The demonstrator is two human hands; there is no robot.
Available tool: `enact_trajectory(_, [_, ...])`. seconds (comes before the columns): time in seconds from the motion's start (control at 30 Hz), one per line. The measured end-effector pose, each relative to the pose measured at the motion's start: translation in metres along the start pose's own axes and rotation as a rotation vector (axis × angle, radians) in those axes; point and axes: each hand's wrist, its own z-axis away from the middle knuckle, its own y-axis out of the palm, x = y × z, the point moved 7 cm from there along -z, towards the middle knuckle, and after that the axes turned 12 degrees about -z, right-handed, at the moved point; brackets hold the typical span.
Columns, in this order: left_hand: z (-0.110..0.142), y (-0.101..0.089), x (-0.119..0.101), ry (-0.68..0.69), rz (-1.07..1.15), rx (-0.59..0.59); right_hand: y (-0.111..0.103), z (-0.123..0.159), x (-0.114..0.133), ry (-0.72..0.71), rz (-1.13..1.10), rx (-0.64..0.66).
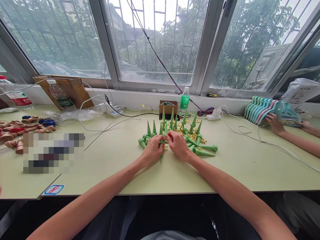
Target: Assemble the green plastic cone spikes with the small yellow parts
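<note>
My left hand [152, 149] is closed around a green plant watering spike [161, 158], whose pointed end sticks out below the fingers. Close beside it, the fingers of my right hand [177, 144] are pinched at a small yellow valve piece [164, 138] against the spike; my fingers hide most of the contact. Several more green watering spikes stand or lie around my hands, including an upright one [193, 124] and a lying one [205, 153]. Small yellow valve pieces [194, 136] are piled among them.
A cardboard box [168, 107] and green-labelled bottle [185, 100] stand behind the spikes. White cables [242, 130] cross the table [240, 173]. At right, another person's hands [276, 124] touch pastel hangers [262, 108]. Wooden pieces [20, 128] lie at left.
</note>
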Motion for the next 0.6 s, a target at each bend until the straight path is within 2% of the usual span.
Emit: enact_trajectory(0.6, [0.0,-0.015,0.001,-0.095,0.094,-0.138,0.001,0.0,-0.001,-0.048,0.031,-0.021])
